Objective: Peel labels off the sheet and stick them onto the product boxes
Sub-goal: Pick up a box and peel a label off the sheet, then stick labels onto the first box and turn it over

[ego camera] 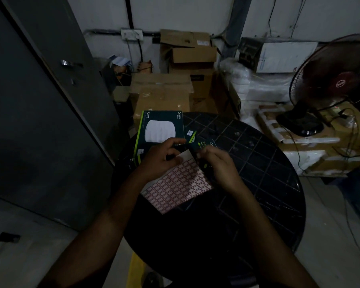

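Cardboard cartons [161,91] and a pedestal fan [328,80] stand behind the round black table [258,163]. Over it, the left hand [160,159] pinches the label sheet [178,183] at its top corner beside the right hand's [218,163] curled fingers; two dark product boxes [160,129] lie just behind.

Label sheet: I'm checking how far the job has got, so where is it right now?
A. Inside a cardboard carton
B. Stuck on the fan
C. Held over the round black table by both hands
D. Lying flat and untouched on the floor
C: the label sheet sits above the black table, with the left hand and right hand gripping its top edge.
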Demonstrator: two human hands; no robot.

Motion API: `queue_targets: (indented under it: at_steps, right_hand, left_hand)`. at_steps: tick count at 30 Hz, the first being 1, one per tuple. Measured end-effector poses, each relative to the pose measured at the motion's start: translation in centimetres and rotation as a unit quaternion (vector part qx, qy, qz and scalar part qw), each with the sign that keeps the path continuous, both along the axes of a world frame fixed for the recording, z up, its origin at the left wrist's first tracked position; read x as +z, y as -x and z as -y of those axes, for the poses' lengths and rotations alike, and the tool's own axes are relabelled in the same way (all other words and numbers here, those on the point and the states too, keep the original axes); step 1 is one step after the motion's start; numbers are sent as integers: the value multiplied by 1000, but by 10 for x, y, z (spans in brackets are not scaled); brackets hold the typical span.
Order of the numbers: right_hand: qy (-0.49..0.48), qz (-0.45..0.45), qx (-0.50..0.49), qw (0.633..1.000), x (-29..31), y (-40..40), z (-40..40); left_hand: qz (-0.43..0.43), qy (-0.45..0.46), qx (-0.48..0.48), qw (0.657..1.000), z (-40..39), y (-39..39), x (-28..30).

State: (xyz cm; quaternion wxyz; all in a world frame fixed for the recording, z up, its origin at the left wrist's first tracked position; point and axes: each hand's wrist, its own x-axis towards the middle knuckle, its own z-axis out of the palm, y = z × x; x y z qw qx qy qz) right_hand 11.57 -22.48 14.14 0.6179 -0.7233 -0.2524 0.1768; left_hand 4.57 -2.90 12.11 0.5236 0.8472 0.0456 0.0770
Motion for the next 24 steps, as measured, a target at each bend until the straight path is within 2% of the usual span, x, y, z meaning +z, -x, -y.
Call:
queue_targets:
  at_steps: [3, 6, 12, 15, 17, 19, 20, 21, 24]
  right_hand:
    - [45, -4, 40, 998, -8, 0, 6]
    - [13, -71, 21, 997, -16, 4, 10]
    - [56, -154, -24, 986, -65, 0, 30]
    - [164, -212, -75, 960, -104, -4, 52]
    - [299, -163, -59, 938, -136, -8, 72]
    - [444, -71, 31, 893, -169, -11, 91]
    - [462, -62, 35, 884, -185, -13, 99]
    - [465, -72, 38, 881, -192, -13, 105]
    - [344, -198, -88, 914, -198, -9, 105]
  left_hand:
    - [9, -19, -1, 1000, 1, 0, -1]
    - [10, -28, 3, 1000, 2, 1, -1]
    - [28, -51, 12, 998, 1, 0, -4]
    - [45, -123, 3, 991, 3, -1, -4]
    - [57, -183, 3, 981, 3, 0, -5]
    - [54, -232, 6, 971, 5, 1, -5]
    - [50, -252, 7, 966, 5, 2, -6]
    - [49, -269, 5, 962, 6, 2, -6]
    - [69, -280, -7, 958, 5, 1, -6]
